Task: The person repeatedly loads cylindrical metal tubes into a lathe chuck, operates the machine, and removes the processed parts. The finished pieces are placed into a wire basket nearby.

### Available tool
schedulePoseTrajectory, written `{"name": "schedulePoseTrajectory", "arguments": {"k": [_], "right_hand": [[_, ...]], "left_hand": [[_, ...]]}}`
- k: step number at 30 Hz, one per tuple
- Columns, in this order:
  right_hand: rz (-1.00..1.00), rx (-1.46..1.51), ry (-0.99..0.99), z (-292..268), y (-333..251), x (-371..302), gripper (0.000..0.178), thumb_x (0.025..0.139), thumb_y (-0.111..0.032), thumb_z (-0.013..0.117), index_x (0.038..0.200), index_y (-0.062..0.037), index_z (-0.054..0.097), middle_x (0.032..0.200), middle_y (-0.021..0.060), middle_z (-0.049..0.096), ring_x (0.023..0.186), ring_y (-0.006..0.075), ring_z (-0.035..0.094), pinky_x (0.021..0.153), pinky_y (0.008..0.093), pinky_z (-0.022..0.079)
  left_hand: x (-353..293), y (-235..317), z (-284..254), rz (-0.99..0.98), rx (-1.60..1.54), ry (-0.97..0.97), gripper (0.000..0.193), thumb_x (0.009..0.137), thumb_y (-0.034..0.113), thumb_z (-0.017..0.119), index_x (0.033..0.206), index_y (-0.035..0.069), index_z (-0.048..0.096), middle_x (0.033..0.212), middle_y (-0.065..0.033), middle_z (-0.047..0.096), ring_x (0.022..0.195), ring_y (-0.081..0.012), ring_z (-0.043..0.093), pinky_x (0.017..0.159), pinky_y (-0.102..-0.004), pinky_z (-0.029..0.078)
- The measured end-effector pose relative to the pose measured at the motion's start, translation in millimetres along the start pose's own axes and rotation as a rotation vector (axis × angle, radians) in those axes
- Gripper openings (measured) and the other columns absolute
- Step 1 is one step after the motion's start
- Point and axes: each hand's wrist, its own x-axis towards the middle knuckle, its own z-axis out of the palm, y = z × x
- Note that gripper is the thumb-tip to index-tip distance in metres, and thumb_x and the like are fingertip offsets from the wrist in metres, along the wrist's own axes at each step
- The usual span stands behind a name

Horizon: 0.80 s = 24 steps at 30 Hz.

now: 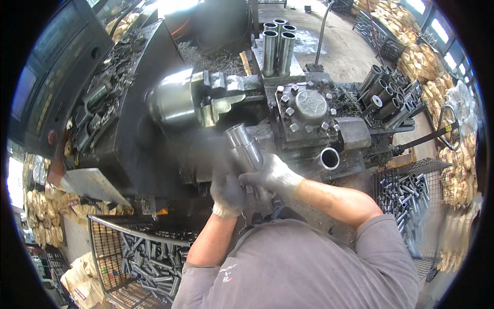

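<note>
A shiny steel tube (pixel 246 149) with a stepped upper end is tilted in front of the lathe. My right hand (pixel 272 175), in a pale work glove, wraps the tube's lower part from the right. Closed against the tube's lower left side is my gloved left hand (pixel 227 189); a blurred patch in the picture partly hides its fingers. Beyond the hands sits the lathe chuck (pixel 177 98), its jaws showing no workpiece between them. Right of the chuck is the bolted tool post (pixel 311 105). Another tube (pixel 329 158) lies near my right wrist, open end showing.
Several tubes (pixel 278 49) stand upright behind the tool post. More tubes (pixel 388 98) are stacked at the right. Wire baskets of small tubes stand at lower left (pixel 95 242) and right (pixel 437 165). Metal shavings (pixel 213 61) lie behind the chuck. A bar handle (pixel 422 139) juts rightward.
</note>
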Motion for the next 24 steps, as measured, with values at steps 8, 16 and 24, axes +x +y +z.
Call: {"name": "schedulePoseTrajectory", "arguments": {"k": [8, 16, 24], "right_hand": [[-0.713, -0.879, 0.289, -165, -121, 19, 0.074, 0.075, -0.023, 0.088, 0.140, -0.0049, 0.057, 0.117, 0.0230, 0.074, 0.100, 0.0377, 0.077, 0.088, 0.0438, 0.063], [-0.379, -1.257, -0.076, -208, -66, 198, 0.058, 0.077, -0.033, 0.086, 0.123, -0.0022, 0.067, 0.105, 0.0211, 0.077, 0.098, 0.0349, 0.076, 0.085, 0.0475, 0.061], [-0.271, -1.047, -0.277, -171, -77, 213, 0.062, 0.079, -0.033, 0.084, 0.126, 0.0011, 0.063, 0.107, 0.0219, 0.077, 0.087, 0.0352, 0.077, 0.081, 0.0443, 0.062]], "left_hand": [[21, -25, -85, 0.015, 0.411, 0.262, 0.050, 0.101, 0.034, 0.066, 0.137, 0.000, 0.061, 0.132, -0.0147, 0.067, 0.123, -0.0304, 0.065, 0.113, -0.0493, 0.049], [-150, -83, -220, -0.287, 0.118, 0.771, 0.033, 0.102, 0.032, 0.067, 0.130, 0.014, 0.066, 0.119, -0.0074, 0.070, 0.114, -0.0258, 0.065, 0.099, -0.0444, 0.053], [-190, -39, -247, -0.086, 0.216, 1.162, 0.038, 0.098, 0.037, 0.071, 0.126, 0.012, 0.064, 0.118, -0.0121, 0.070, 0.104, -0.0296, 0.066, 0.094, -0.0477, 0.051]]}}
